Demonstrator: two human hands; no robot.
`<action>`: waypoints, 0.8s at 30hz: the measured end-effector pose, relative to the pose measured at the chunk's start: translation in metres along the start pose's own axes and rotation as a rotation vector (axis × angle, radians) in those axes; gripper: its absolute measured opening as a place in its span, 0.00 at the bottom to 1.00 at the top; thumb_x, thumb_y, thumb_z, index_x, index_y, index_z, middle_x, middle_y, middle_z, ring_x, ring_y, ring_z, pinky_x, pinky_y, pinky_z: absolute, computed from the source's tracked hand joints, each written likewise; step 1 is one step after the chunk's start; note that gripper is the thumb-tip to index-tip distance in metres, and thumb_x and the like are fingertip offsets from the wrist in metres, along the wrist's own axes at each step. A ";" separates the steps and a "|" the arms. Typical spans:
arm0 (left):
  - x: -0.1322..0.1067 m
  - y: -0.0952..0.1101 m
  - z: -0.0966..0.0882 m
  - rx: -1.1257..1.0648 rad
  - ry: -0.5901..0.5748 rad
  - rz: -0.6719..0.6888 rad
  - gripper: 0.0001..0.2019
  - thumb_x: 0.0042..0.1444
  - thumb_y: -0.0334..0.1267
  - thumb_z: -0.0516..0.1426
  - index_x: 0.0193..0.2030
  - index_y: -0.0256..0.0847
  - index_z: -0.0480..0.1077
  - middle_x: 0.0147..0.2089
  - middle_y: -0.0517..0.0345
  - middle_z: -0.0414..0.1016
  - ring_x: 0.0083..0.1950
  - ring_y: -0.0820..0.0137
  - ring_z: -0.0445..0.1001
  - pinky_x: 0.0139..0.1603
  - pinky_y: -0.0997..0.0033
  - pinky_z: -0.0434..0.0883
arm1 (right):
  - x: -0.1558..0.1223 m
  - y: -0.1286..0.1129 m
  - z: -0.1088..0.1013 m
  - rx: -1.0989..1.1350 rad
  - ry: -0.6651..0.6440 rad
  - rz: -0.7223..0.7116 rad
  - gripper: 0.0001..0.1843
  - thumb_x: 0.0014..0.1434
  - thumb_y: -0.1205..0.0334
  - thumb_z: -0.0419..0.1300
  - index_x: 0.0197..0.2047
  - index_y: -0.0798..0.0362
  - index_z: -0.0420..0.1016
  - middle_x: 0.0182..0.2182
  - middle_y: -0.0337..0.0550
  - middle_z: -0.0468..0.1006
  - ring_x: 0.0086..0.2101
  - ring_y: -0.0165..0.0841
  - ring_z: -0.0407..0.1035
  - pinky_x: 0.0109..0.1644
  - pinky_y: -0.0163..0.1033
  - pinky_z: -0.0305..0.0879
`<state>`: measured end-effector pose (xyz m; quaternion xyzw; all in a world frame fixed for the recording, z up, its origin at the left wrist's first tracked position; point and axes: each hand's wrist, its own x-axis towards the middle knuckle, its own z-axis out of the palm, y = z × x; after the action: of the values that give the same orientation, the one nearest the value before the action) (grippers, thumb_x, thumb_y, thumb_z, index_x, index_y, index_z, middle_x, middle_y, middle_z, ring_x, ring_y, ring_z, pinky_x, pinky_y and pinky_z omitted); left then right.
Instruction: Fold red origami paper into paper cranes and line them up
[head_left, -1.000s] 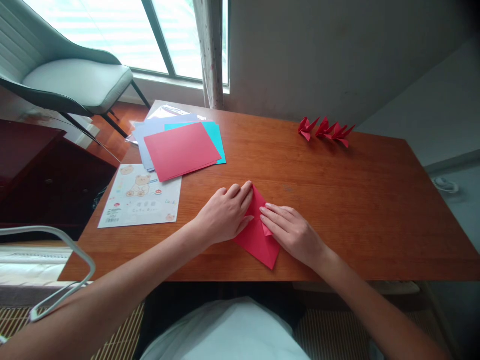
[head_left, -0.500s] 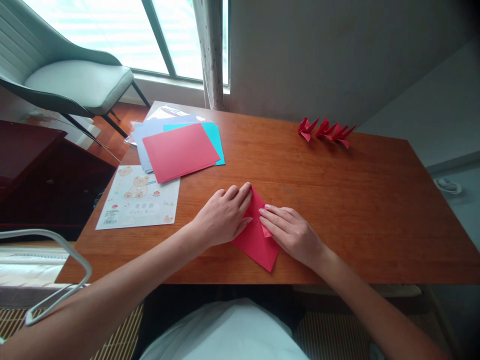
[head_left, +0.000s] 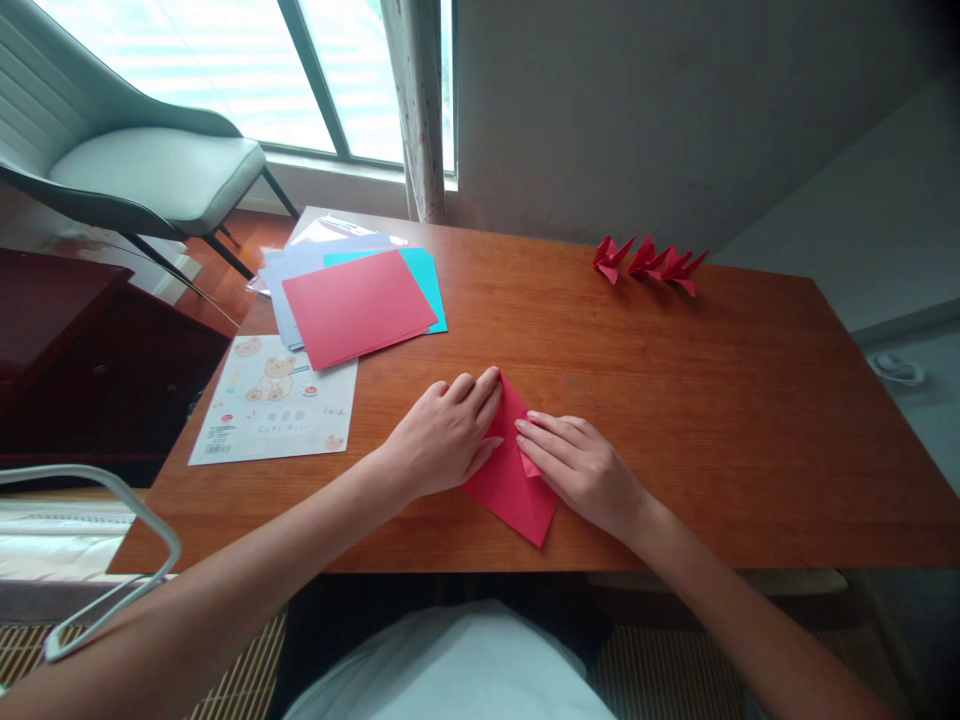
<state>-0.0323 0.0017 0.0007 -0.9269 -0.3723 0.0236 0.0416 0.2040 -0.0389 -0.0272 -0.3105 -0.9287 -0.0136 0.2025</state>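
Note:
A sheet of red paper (head_left: 517,505), folded into a kite-like shape, lies near the table's front edge. My left hand (head_left: 448,432) rests over its left side, fingertips at the top corner and thumb apart on the paper. Over the right edge, my right hand (head_left: 589,465) lies with fingers stretched flat, pressing on a small folded flap. The palms and fingers hide both side edges of the sheet.
Red and blue paper sheets (head_left: 360,310) are stacked at the table's back left, partly over a bear-printed packet (head_left: 277,415). Several red folded paper figures (head_left: 649,262) stand at the back of the wooden table (head_left: 750,420). A chair (head_left: 157,170) stands beyond it.
The whole view has shifted very slightly. Both hands stay in the same place on the red paper, with no visible change in its folds.

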 end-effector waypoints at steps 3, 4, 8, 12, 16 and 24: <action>0.000 0.000 0.000 -0.002 -0.003 0.004 0.30 0.69 0.47 0.43 0.69 0.26 0.58 0.72 0.37 0.56 0.56 0.54 0.65 0.49 0.57 0.66 | 0.000 0.000 0.000 0.003 0.001 0.005 0.16 0.67 0.73 0.54 0.55 0.59 0.76 0.57 0.52 0.76 0.59 0.44 0.69 0.55 0.49 0.70; 0.000 0.000 0.000 -0.004 -0.005 0.005 0.30 0.69 0.47 0.43 0.70 0.25 0.57 0.72 0.37 0.56 0.56 0.53 0.65 0.49 0.57 0.67 | 0.000 0.000 0.000 0.000 0.002 0.006 0.16 0.67 0.73 0.55 0.55 0.58 0.76 0.57 0.52 0.76 0.59 0.44 0.69 0.55 0.49 0.70; 0.000 0.000 0.000 -0.011 -0.010 0.000 0.30 0.69 0.47 0.43 0.69 0.26 0.58 0.72 0.37 0.56 0.57 0.54 0.65 0.50 0.57 0.67 | 0.000 -0.001 0.000 -0.005 0.000 0.006 0.16 0.67 0.72 0.55 0.55 0.58 0.76 0.57 0.52 0.76 0.58 0.44 0.69 0.54 0.49 0.70; 0.000 0.000 0.000 -0.024 -0.007 -0.004 0.30 0.69 0.47 0.43 0.69 0.27 0.58 0.73 0.37 0.55 0.57 0.54 0.65 0.51 0.56 0.67 | 0.000 -0.001 0.000 0.011 0.002 0.012 0.16 0.67 0.72 0.55 0.55 0.59 0.76 0.57 0.53 0.76 0.59 0.44 0.69 0.55 0.50 0.70; 0.000 -0.001 -0.001 -0.047 -0.006 -0.005 0.30 0.69 0.47 0.43 0.69 0.26 0.59 0.72 0.37 0.57 0.57 0.54 0.65 0.52 0.56 0.68 | 0.000 0.000 0.001 0.028 0.021 0.016 0.16 0.66 0.72 0.56 0.55 0.59 0.76 0.57 0.53 0.77 0.59 0.44 0.68 0.55 0.49 0.70; -0.001 -0.001 -0.002 -0.065 -0.003 -0.004 0.28 0.69 0.47 0.45 0.67 0.27 0.61 0.70 0.36 0.59 0.59 0.54 0.65 0.54 0.59 0.67 | 0.000 0.000 0.001 0.031 0.021 0.019 0.16 0.67 0.71 0.55 0.55 0.57 0.77 0.57 0.52 0.77 0.59 0.43 0.68 0.56 0.49 0.70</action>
<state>-0.0330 0.0015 0.0031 -0.9270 -0.3748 0.0127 0.0112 0.2034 -0.0389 -0.0276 -0.3160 -0.9235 -0.0003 0.2172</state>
